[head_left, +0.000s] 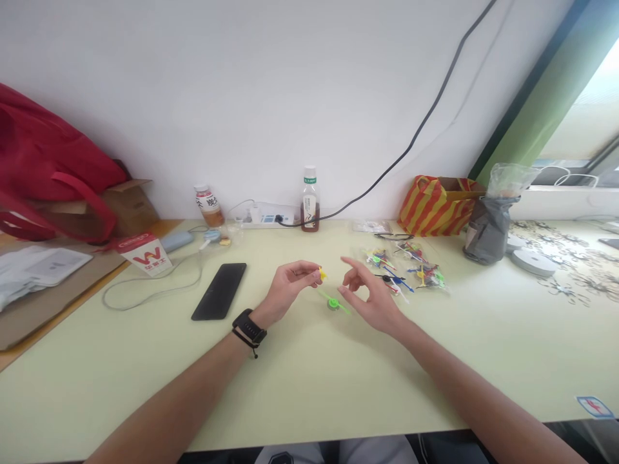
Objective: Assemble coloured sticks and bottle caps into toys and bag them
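Between the thumb and fingertips of my left hand [286, 288] is a small yellow plastic piece [322, 274], too small to make out in detail. My right hand [371, 298] is raised to the right of it, index finger stretched out and thumb apart, with nothing visible in it. Below and between the hands, a bright green plastic piece with a round hub and long thin arms [333, 303] lies on the table. Just beyond my right hand are loose pieces in blue, black, white and red [395, 281], partly hidden by that hand.
Several clear bags of coloured parts [422, 274] lie behind my right hand. A black phone [219, 291] lies left, beside a white cable [145, 303]. A tea bottle [310, 200] stands by the wall. At right are a grey bag [487, 231], white discs [533, 262] and flat metallic shapes [575, 258].
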Demonstrator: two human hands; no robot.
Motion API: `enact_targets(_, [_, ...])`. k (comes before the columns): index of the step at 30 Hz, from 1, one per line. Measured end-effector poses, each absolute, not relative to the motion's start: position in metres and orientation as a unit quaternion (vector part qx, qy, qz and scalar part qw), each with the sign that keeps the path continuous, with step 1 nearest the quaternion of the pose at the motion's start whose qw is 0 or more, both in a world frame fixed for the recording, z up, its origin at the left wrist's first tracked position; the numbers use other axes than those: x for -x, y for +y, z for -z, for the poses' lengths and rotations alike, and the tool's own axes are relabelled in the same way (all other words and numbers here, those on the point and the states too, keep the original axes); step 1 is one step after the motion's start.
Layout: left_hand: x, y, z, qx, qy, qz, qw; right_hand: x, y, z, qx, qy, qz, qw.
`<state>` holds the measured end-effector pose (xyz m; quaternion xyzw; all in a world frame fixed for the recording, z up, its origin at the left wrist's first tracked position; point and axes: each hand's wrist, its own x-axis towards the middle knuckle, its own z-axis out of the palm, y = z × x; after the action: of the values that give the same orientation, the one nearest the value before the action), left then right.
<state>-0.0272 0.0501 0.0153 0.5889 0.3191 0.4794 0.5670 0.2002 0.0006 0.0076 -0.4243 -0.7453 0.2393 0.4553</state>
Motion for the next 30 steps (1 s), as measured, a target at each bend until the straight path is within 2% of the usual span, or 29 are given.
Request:
enact_targets(6, [0.026,0.048,-0.015,-0.6,0.307,-0.478,0.564,-0.191,-0.006,-0.017,0.409,-0.655,-0.407,0.488])
enact_targets(10, [0.026,0.048,-0.015,-0.607,0.301,-0.481,0.556,-0.192,-0.006,-0.018,0.339,-0.663,-0.498,0.444])
enact_targets(12, [0.026,0.048,-0.016,-0.607,0.309,-0.485,0.548,-0.196,-0.003,-0.017,0.294,-0.657,-0.53,0.448])
enact_targets(16, [0.026,0.05,-0.015,-0.609,0.343,-0.491,0.52,-0.202,-0.001,-0.017,0.294,-0.629,-0.528,0.489])
enact_targets(25, [0.026,0.06,0.003,-0.643,0.362,-0.456,0.497,-0.205,-0.004,-0.019,0.31,-0.683,-0.475,0.461])
enact_targets(30, [0.027,0.06,-0.003,-0.627,0.383,-0.487,0.472,-0.206,-0.005,-0.025,0.34,-0.696,-0.443,0.452])
